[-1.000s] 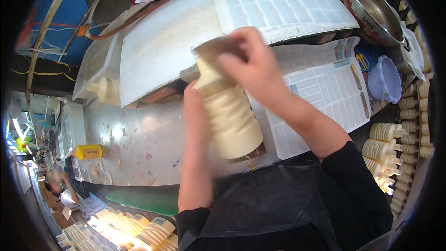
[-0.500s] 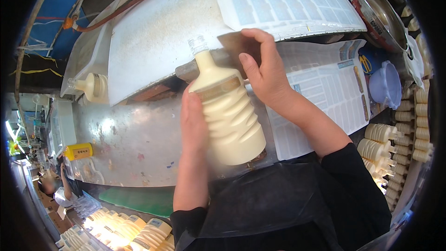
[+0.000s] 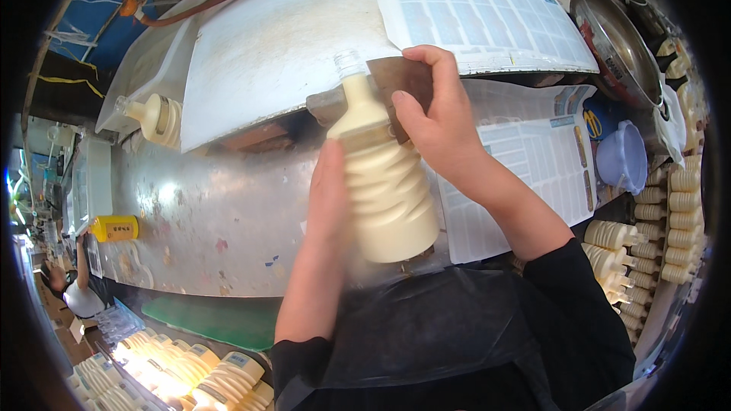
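A large cream bottle (image 3: 392,202) with wavy ridges and a clear, narrow neck leans away from me over the metal bench. My left hand (image 3: 327,186) lies along its left side and grips it; its fingertips are partly hidden and slightly blurred. Between the thumb and fingers of my right hand (image 3: 442,118) is a thin, flat brown scraper (image 3: 403,82). Its edge meets the right side of the bottle's shoulder, by a label band. Behind the neck sits a grey block (image 3: 325,106) at the edge of the white board.
Label sheets (image 3: 480,11) lie on the white board (image 3: 266,38), with more sheets (image 3: 518,167) to the right. A second cream bottle (image 3: 161,119) and a yellow container (image 3: 114,228) are at left. A purple bucket (image 3: 620,158) and stacked bottles (image 3: 609,243) stand right. Another person (image 3: 82,297) is far left.
The bottle has turned, so its label band now shows narrower from the front. The scraper has come down against the shoulder. My whole view has shifted a little.
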Demonstrator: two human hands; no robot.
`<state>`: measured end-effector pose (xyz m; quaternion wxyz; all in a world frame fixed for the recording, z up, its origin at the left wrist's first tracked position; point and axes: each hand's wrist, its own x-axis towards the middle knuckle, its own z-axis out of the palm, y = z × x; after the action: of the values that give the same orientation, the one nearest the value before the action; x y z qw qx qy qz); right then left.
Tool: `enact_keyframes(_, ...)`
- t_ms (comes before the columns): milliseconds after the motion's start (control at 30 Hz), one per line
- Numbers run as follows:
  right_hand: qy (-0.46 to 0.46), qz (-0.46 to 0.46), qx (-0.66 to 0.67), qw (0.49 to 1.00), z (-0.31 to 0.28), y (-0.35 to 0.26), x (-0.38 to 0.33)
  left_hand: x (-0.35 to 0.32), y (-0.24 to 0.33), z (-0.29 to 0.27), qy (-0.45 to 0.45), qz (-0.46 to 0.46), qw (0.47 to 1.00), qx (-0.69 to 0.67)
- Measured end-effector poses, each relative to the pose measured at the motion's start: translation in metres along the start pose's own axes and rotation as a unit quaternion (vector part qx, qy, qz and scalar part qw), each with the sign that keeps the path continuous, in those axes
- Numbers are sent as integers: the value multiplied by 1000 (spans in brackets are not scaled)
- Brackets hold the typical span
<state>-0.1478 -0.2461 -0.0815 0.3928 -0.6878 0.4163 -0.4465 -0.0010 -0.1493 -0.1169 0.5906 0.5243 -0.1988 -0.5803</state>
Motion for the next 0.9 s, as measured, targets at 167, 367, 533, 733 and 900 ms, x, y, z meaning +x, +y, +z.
enact_keyframes(167, -24, -57, -45, 997, 12, -21, 6, -21, 22, 22, -35, -40, 996, -72)
enact_keyframes(367, -52, -118, -204, 970, 43, -45, -1, -25, 23, 26, -37, -32, 996, -79)
enact_keyframes(533, -34, -93, -219, 971, 24, -39, 4, -26, 25, 25, -48, -32, 994, -91)
enact_keyframes(733, -57, -121, -206, 969, 41, -46, 0, -28, 25, 33, -42, -23, 995, -85)
enact_keyframes(900, -67, -89, -205, 972, 26, -36, 5, -11, 7, 18, -35, 25, 999, -21)
